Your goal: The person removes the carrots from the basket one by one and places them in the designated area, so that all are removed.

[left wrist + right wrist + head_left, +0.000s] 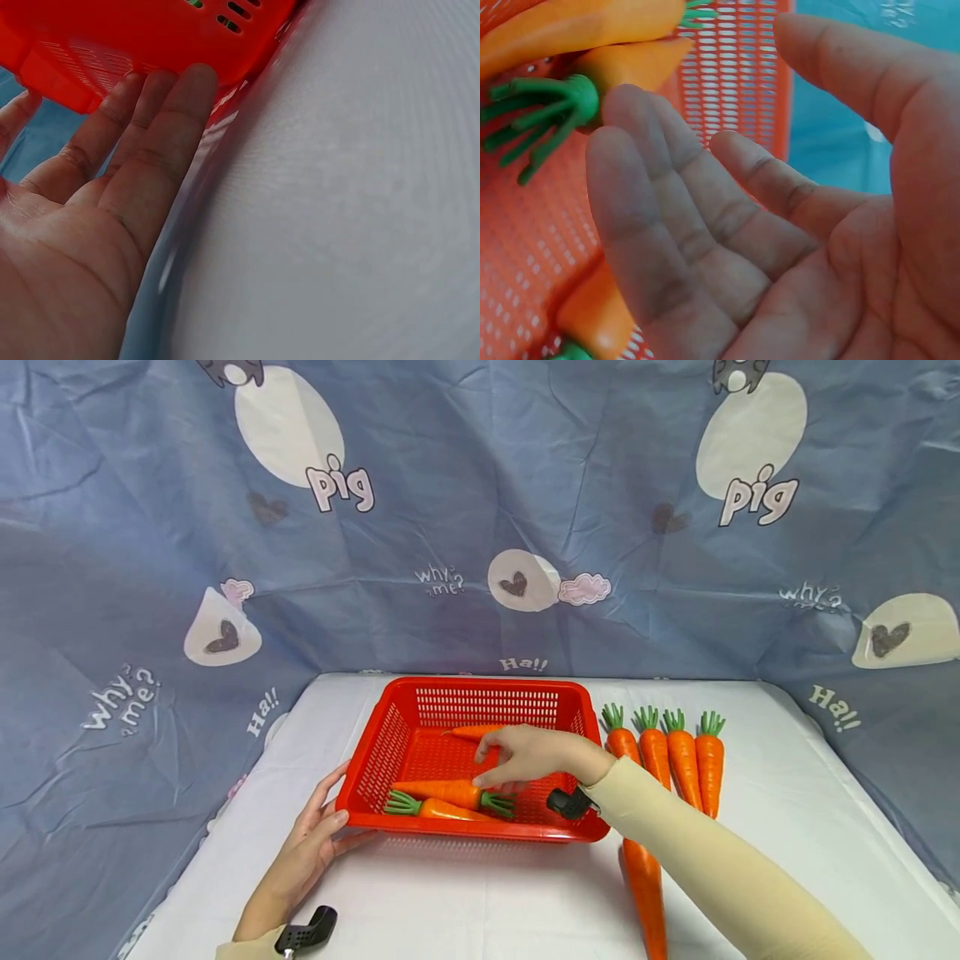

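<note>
Cloth (420, 485), blue-grey with printed words and pale shapes, fills the upper half of the head view and both its sides. White counter (780, 793) spreads across the lower middle of that frame. A red basket (487, 829) with slotted walls sits on it at the centre of the frame. A cream sleeve (705, 852) slants in from the lower right.

Right of the basket, four carrots (684, 768) lie side by side, green tops toward the upper part of the frame; a tapering orange piece (643, 885) shows below the sleeve, and which carrot it belongs to is hidden. Inside the basket, two carrots (435, 789) lie together at lower left, tops facing opposite ways, and a third (468, 732) lies near the back wall, partly covered.

The right hand (521, 756) is over the basket's centre, relaxed and holding nothing, thumb apart from the fingers; whether it touches the carrot beneath cannot be told. The left hand (315, 831), at the basket's lower-left corner, is unclenched, its nearly straight fingers resting against the outer wall. Black wrist devices (568, 803) are the smallest objects here.
</note>
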Demonstrator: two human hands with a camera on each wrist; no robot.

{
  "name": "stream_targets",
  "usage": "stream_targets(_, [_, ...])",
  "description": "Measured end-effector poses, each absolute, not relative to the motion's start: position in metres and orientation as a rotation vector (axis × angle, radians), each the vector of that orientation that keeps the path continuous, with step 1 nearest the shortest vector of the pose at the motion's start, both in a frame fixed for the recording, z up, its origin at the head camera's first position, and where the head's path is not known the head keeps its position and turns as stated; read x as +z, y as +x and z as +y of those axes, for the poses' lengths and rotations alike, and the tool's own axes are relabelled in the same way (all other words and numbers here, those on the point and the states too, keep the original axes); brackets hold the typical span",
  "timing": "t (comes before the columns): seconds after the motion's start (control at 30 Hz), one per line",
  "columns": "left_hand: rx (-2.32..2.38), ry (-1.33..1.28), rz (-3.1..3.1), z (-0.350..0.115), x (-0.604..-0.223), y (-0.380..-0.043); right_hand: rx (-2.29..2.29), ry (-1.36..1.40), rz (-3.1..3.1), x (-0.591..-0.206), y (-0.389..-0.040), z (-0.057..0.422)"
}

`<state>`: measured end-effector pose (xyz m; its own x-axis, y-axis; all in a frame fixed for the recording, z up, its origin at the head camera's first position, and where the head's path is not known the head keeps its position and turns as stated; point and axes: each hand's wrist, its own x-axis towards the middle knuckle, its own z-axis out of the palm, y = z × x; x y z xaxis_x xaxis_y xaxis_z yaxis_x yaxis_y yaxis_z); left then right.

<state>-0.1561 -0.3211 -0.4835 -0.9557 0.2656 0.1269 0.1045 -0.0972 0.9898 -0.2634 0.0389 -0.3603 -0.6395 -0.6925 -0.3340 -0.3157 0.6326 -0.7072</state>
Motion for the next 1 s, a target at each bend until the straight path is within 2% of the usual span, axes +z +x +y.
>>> stream_targets(0.37, [2.206, 0.391, 2.049, -0.321, -0.484, -0.156, -0.781, -0.727, 2.161, -0.374, -0.267, 0.008])
stream_targets(1.0, [2.215, 0.450, 2.020, -0.321, -0.484, -0.157, -0.744, -0.658, 2.240, -0.375, -0.287, 0.009])
